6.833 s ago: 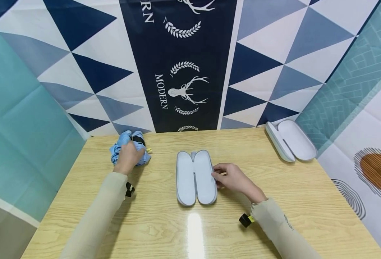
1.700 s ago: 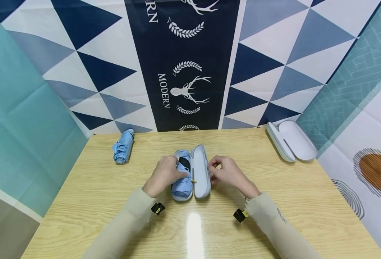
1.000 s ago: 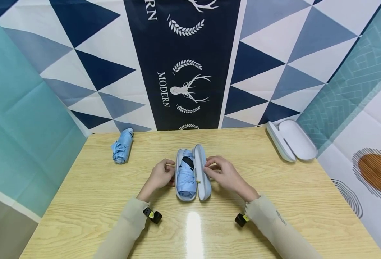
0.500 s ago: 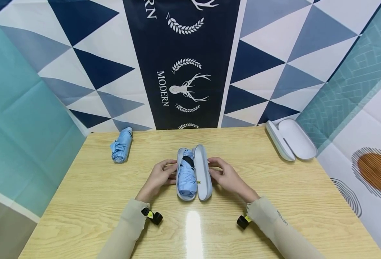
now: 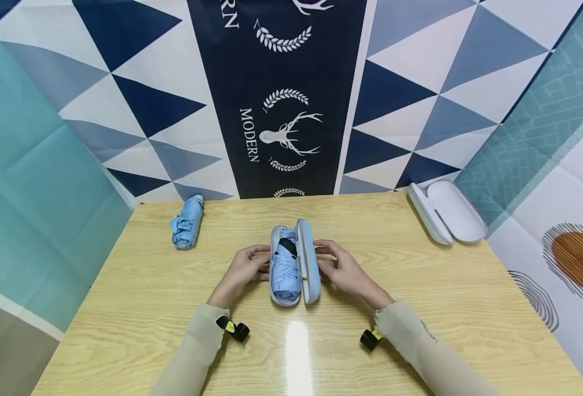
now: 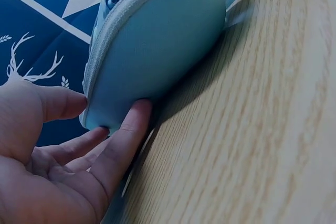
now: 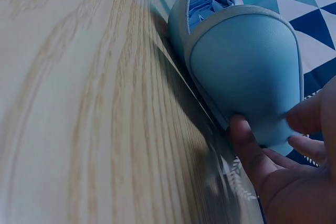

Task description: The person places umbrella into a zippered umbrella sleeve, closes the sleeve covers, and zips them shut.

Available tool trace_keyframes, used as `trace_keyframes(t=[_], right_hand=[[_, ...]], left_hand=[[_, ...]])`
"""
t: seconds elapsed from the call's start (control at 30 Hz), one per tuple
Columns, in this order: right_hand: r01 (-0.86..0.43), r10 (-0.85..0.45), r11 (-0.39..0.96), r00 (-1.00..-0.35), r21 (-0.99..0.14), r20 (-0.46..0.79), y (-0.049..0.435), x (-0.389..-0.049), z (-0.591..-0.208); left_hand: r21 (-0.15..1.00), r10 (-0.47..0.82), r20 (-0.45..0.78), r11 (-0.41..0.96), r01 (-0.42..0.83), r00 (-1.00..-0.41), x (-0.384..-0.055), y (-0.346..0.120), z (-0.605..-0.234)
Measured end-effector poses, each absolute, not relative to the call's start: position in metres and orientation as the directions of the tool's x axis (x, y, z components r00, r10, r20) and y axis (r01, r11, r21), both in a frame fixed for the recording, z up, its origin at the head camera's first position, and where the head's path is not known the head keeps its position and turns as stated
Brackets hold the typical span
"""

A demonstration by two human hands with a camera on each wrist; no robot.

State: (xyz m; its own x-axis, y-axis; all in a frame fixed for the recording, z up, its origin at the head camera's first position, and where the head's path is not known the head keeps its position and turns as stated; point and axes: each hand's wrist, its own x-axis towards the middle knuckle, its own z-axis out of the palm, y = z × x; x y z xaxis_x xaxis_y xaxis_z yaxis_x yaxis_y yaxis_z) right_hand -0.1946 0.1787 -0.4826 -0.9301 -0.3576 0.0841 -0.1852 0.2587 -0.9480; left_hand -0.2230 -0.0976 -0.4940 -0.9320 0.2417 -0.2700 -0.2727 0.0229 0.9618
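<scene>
An oblong blue-grey zip umbrella case lies at the middle of the table, its right-hand lid tilted up and inward. A folded light-blue umbrella with a black patch fills the left half. My left hand holds that half from outside; in the left wrist view, thumb at the zip edge, fingertips on the shell. My right hand has the lid by its outer side, thumb and fingers against the lid's shell in the right wrist view. The lid partly hides the umbrella there.
A second rolled blue umbrella lies at the table's back left. Another case, spread wide, sits at the back right corner by the patterned cloth. The wooden table shows a bright reflection at the front.
The umbrella moved from the back left into the case, and my left hand let it go and took the case's left side. Lately the lid has tilted further toward the umbrella with my right hand.
</scene>
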Motion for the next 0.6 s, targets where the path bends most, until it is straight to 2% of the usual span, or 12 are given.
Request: trace_keyframes(t=[0.6], right_hand=[[-0.194,-0.423,0.266,-0.904,-0.944,0.066,0.1684,-0.1917,-0.4778]], left_hand=[[0.96,0.253,-0.276,0.017,-0.281,-0.927,-0.2215,-0.0976,-0.4938]])
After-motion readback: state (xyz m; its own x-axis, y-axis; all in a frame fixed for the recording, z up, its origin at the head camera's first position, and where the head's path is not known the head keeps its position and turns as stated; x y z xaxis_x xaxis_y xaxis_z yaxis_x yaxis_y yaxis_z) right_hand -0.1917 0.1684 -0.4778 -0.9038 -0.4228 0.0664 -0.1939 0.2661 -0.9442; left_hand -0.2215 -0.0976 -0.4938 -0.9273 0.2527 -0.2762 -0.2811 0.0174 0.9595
